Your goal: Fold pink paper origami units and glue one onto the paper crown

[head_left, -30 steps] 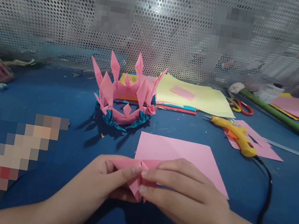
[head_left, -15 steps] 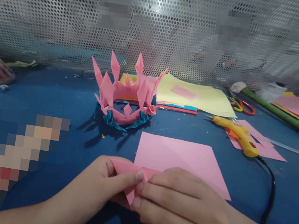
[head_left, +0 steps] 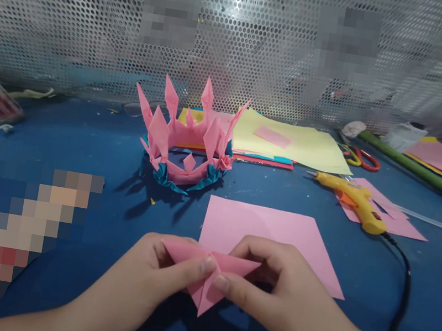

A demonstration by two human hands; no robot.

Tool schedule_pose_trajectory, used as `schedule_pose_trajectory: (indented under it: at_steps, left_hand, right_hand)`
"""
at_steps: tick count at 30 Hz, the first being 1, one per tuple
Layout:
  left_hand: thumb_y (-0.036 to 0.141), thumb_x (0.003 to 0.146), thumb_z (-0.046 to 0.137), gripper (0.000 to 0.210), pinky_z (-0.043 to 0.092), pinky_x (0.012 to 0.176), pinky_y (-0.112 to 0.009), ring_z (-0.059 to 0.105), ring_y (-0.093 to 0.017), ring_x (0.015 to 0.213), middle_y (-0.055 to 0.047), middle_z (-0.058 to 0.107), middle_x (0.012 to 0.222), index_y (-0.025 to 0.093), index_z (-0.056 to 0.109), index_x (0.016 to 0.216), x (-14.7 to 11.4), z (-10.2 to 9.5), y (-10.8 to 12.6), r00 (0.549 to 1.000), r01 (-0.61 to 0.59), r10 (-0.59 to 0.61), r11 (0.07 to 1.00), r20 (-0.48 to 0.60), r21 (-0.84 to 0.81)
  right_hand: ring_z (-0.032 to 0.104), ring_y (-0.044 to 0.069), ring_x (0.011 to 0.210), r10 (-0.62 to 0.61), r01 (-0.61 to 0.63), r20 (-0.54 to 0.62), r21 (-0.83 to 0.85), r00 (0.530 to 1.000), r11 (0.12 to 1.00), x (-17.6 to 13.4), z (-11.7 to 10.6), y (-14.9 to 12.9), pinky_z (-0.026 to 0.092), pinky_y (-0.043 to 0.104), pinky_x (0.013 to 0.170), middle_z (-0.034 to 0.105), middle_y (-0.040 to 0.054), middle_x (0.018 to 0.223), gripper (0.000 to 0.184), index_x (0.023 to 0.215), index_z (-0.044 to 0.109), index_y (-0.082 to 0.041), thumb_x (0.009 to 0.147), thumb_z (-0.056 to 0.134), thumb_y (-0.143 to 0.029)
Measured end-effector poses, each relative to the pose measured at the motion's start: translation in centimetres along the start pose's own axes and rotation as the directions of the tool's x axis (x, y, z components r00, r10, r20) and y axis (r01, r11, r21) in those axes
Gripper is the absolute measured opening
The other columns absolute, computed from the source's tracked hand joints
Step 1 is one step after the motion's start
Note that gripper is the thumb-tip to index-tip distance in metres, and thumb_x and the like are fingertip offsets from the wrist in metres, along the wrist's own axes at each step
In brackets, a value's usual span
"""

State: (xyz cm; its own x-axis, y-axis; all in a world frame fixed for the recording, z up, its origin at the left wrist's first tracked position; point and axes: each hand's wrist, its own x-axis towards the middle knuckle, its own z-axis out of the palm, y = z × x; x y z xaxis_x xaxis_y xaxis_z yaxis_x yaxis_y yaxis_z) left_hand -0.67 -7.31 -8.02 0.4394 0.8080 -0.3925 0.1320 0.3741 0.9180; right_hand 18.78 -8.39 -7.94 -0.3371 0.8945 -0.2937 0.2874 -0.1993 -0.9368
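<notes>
A folded piece of pink paper (head_left: pixel 203 300), triangular with its tip pointing down toward me, is held between both hands above the blue table. My left hand (head_left: pixel 171 269) pinches its left half, thumb on the front near the centre fold. My right hand (head_left: pixel 266 273) grips the right half, thumb pressed beside the other thumb and fingers behind the paper. Just beyond them lies a flat pink sheet (head_left: pixel 262 225), partly covered by my right hand. Farther back stands a paper crown (head_left: pixel 190 174) with pink points and blue leaf-like pieces.
At right, a yellow glue gun (head_left: pixel 360 201) rests on pink paper scraps, its black cord (head_left: pixel 405 290) trailing forward. Behind are yellow sheets (head_left: pixel 312 143), red-handled scissors (head_left: pixel 367 159) and a green stem (head_left: pixel 417 168). A perforated metal panel (head_left: pixel 241 40) backs the table; a blurred-out area covers the left.
My right hand's fingers have moved from the paper's front to behind it, thumb now in front. More of the folded triangle shows. The left hand keeps its pinch.
</notes>
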Motion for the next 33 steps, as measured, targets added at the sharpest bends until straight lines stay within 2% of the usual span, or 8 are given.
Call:
schedule_pose_trajectory:
  at_steps: [3, 6, 12, 22, 25, 29, 31, 33]
  left_hand:
    - [0.042, 0.086, 0.067, 0.037, 0.04, 0.074, -0.028, 0.055, -0.018, 0.073, 0.001, 0.064, 0.072, 0.02, 0.071, 0.056, -0.05, 0.03, 0.12, 0.998, -0.069, 0.069, 0.997, 0.013, 0.015]
    - [0.04, 0.087, 0.064, 0.035, 0.042, 0.077, -0.03, 0.059, -0.021, 0.078, -0.001, 0.065, 0.077, 0.021, 0.074, 0.059, -0.15, 0.03, 0.1, 0.995, -0.088, 0.086, 0.995, 0.045, 0.036]
    - [0.038, 0.083, 0.067, 0.023, 0.042, 0.078, -0.033, 0.06, -0.024, 0.083, -0.004, 0.069, 0.088, 0.021, 0.081, 0.077, -0.24, -0.23, -0.12, 0.999, -0.049, 0.049, 0.996, 0.009, 0.08]
    - [0.029, 0.073, 0.066, 0.022, 0.037, 0.064, -0.029, 0.043, -0.016, 0.064, 0.003, 0.053, 0.066, 0.022, 0.06, 0.053, -0.09, 0.23, 0.65, 0.996, -0.028, 0.028, 1.0, -0.08, 0.011]
    - [0.035, 0.077, 0.069, 0.027, 0.04, 0.069, -0.028, 0.049, -0.017, 0.067, 0.002, 0.059, 0.065, 0.02, 0.068, 0.055, -0.2, 0.28, 0.49, 0.998, -0.047, 0.048, 0.999, -0.03, 0.028]
    - [0.029, 0.073, 0.079, 0.013, 0.044, 0.072, -0.026, 0.055, -0.017, 0.07, 0.002, 0.065, 0.064, 0.02, 0.076, 0.063, -0.23, 0.51, 0.61, 0.999, -0.031, 0.034, 0.995, 0.035, -0.098]
    - [0.024, 0.074, 0.079, 0.011, 0.044, 0.07, -0.025, 0.055, -0.016, 0.068, 0.003, 0.068, 0.064, 0.021, 0.079, 0.064, -0.22, 0.57, 0.66, 0.997, -0.048, 0.055, 0.991, 0.059, -0.122]
    - [0.022, 0.075, 0.079, 0.013, 0.045, 0.068, -0.023, 0.056, -0.015, 0.067, 0.003, 0.068, 0.063, 0.021, 0.079, 0.062, -0.15, 0.48, 0.39, 0.994, -0.087, 0.093, 0.991, 0.057, -0.099]
  right_hand:
    - [0.051, 0.011, 0.058, 0.061, -0.063, 0.043, 0.05, 0.997, 0.997, -0.18, -0.04, -0.11, 0.037, 0.02, 0.053, 0.06, -0.0035, 0.061, 0.032, 0.069, 0.066, -0.016, 0.078, 0.081, -0.042]
    - [0.055, 0.011, 0.061, 0.076, -0.081, 0.075, 0.066, 0.994, 0.995, -0.21, 0.01, -0.07, 0.039, 0.02, 0.055, 0.066, -0.0012, 0.065, 0.028, 0.075, 0.07, -0.016, 0.08, 0.079, -0.042]
    - [0.053, 0.013, 0.061, 0.067, -0.069, 0.08, 0.025, 0.995, 0.997, -0.24, 0.25, -0.24, 0.039, 0.021, 0.057, 0.058, -0.0023, 0.06, 0.031, 0.065, 0.06, -0.017, 0.08, 0.076, -0.038]
    - [0.032, 0.01, 0.058, -0.063, 0.071, 0.086, -0.087, 0.994, 0.994, -0.44, 0.6, -0.25, 0.027, 0.021, 0.049, 0.034, -0.0066, 0.057, 0.038, 0.058, 0.04, -0.02, 0.083, 0.066, -0.032]
    - [0.033, 0.01, 0.058, -0.115, 0.121, 0.045, -0.136, 0.992, 0.983, -0.48, 0.42, -0.26, 0.028, 0.021, 0.05, 0.036, -0.006, 0.058, 0.035, 0.059, 0.042, -0.02, 0.086, 0.062, -0.03]
    - [0.032, 0.009, 0.055, -0.194, 0.184, -0.033, -0.191, 0.981, 0.964, -0.59, 0.25, -0.35, 0.028, 0.021, 0.049, 0.036, -0.0064, 0.056, 0.037, 0.057, 0.041, -0.02, 0.086, 0.063, -0.029]
    - [0.033, 0.009, 0.054, -0.279, 0.252, -0.082, -0.249, 0.957, 0.935, -0.65, 0.3, -0.31, 0.03, 0.02, 0.049, 0.037, -0.0066, 0.055, 0.038, 0.056, 0.041, -0.02, 0.085, 0.063, -0.027]
    - [0.039, 0.008, 0.053, -0.385, 0.34, -0.107, -0.301, 0.917, 0.891, -0.71, 0.34, -0.18, 0.035, 0.019, 0.049, 0.046, -0.0056, 0.055, 0.034, 0.057, 0.047, -0.019, 0.086, 0.064, -0.025]
